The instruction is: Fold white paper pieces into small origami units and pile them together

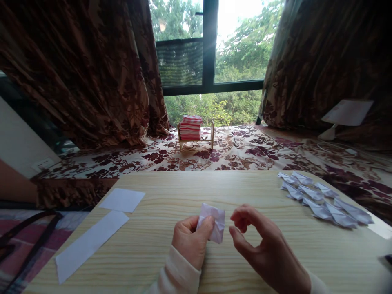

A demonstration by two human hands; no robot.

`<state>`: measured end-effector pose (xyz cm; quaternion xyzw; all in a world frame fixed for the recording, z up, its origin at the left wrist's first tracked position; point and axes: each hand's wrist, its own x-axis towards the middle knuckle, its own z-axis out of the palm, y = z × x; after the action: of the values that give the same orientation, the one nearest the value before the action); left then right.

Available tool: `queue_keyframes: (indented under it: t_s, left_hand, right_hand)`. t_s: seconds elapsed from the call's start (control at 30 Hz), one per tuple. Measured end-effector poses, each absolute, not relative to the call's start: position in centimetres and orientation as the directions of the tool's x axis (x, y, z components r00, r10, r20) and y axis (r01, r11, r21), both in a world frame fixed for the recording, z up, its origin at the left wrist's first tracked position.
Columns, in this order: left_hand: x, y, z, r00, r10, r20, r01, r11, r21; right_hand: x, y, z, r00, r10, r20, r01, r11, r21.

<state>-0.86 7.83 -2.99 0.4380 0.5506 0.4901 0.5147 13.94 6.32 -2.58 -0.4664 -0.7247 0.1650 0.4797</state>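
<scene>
Head view, one entry per item.

Item: folded white paper [219, 223], one, roughly four-sided; held above the tabletop [159, 196], about midway between its left and right sides. Long axis: too near square to tell.
Item: your left hand [188, 240], gripping the paper by its left side, thumb laid flat across the face; forearm enters from the near edge.
Item: your right hand [265, 241], empty, thumb and forefinger parted and curved. The paper lies directly left of its fingertips, just beside, not touching; your left is the nearer hand. Wrist comes in from the near right.
Item: folded paper pieces [310, 192], clustered by the far right corner.
Item: paper strip [92, 245], along the left edge; shorter paper sheet [122, 200], by the far left corner.
</scene>
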Motion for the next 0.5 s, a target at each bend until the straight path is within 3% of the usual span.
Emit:
queue_keyframes:
  t_s: [0.07, 0.17, 0.5]
  left_hand:
    - [-0.83, 7.86, -2.99, -0.088, 0.985, -0.148, -0.044, 0.145, 0.989]
    - [-0.77, 7.8, -2.96, -0.066, 0.984, -0.164, -0.072, 0.159, 0.985]
    - [-0.86, 7.82, -3.39, -0.007, 0.987, -0.16, -0.023, 0.16, 0.987]
  right_hand:
    - [13.97, 6.3, -2.66, -0.212, 0.712, 0.67, 0.551, 0.653, -0.52]
    - [14.0, 6.31, -2.65, -0.327, 0.631, 0.704, 0.579, 0.722, -0.378]
    - [14.05, 6.07, -2.27, -0.443, 0.554, 0.705, 0.639, 0.747, -0.186]
